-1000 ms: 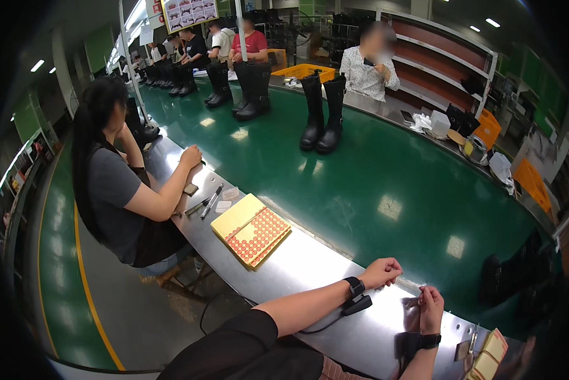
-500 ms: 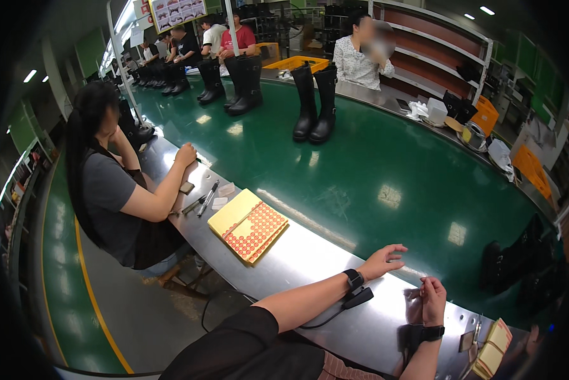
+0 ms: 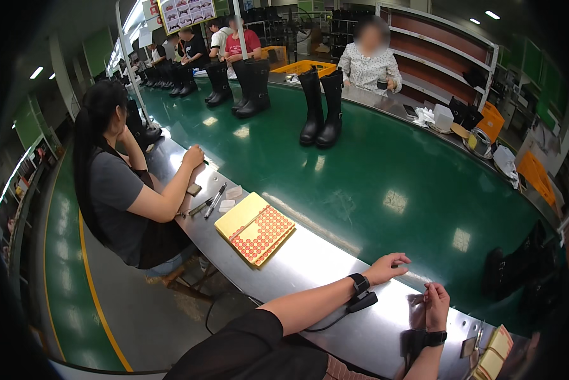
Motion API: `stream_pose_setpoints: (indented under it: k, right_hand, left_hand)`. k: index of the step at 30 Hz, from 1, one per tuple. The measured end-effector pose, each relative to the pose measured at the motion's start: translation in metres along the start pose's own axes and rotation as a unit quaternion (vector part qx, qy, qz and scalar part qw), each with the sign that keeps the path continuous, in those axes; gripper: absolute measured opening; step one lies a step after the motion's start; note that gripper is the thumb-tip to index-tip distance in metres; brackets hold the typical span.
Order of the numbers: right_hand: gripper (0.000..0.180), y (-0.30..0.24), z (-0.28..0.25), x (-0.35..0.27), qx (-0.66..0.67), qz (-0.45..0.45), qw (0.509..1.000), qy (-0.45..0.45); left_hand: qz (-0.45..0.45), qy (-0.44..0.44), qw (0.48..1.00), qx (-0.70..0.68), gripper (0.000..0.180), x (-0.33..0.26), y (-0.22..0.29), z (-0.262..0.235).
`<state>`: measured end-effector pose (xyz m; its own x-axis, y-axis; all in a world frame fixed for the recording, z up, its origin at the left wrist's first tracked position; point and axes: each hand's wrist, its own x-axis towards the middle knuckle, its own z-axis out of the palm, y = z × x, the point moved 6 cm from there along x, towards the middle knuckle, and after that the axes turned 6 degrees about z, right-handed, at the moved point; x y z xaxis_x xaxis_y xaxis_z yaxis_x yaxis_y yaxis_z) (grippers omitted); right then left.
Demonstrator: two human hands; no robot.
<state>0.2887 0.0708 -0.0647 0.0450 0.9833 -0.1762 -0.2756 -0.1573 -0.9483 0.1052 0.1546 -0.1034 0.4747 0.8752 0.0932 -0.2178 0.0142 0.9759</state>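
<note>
At the edge where the metal ledge meets the green conveyor belt, my left hand [image 3: 386,270] rests with its fingers loosely stretched and nothing in it. My right hand [image 3: 436,306] is beside it over the ledge, thumb and fingertips pressed together; whatever they pinch, if anything, is too small to make out. Both wrists wear dark bands. Left along the ledge lies a stack of yellow sheets with red round stickers [image 3: 257,231], touched by neither hand. A similar yellow stack [image 3: 494,356] sits right of my right hand.
A pair of black boots [image 3: 320,107] stands on the green belt [image 3: 367,183], with more boots at the far left and dark boots [image 3: 515,259] at the right. A seated co-worker [image 3: 126,183] is at my left, near pens [image 3: 213,201]. Another person [image 3: 370,63] stands across the belt.
The view has shifted slightly, moving the scene right and down. The person across the belt has lowered a hand from the head and holds a small dark object. My hands keep nearly the same pose.
</note>
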Motion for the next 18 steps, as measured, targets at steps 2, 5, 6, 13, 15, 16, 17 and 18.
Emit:
stream_pose_setpoints:
  k: [2, 5, 6, 13, 15, 16, 17, 18]
  right_hand:
    - [0.017, -0.002, 0.003, -0.001, 0.0, 0.001, 1.0, -0.005]
    - [0.017, -0.003, 0.006, -0.001, -0.005, -0.003, 1.0, -0.004]
    - [0.017, -0.003, 0.004, -0.001, -0.005, -0.006, 1.0, -0.001]
    - [0.016, 0.004, -0.008, 0.003, -0.031, -0.009, 0.999, 0.006]
    - [0.016, 0.005, -0.008, 0.004, -0.03, -0.008, 1.0, 0.005]
    - [0.017, 0.004, -0.007, 0.003, -0.028, -0.007, 1.0, 0.004]
    - [0.017, 0.003, -0.005, 0.001, -0.028, -0.007, 1.0, 0.005]
    - [0.017, -0.001, 0.001, -0.001, -0.016, -0.005, 1.0, 0.001]
  left_hand:
    - [0.005, -0.007, 1.0, 0.01, 0.038, 0.0, 0.001, 0.0]
    - [-0.031, -0.011, 0.999, -0.029, 0.035, 0.001, -0.017, 0.002]
    - [-0.031, -0.011, 0.999, -0.029, 0.035, 0.001, -0.014, 0.002]
    - [0.015, -0.02, 0.995, 0.096, 0.03, -0.004, 0.007, 0.006]
    - [0.022, -0.017, 0.995, 0.093, 0.03, -0.003, 0.005, 0.005]
    - [0.018, -0.018, 0.995, 0.093, 0.031, -0.003, 0.003, 0.005]
    - [0.014, -0.02, 0.995, 0.093, 0.031, -0.003, 0.001, 0.004]
    - [0.013, -0.022, 0.995, 0.093, 0.031, -0.004, 0.005, 0.005]
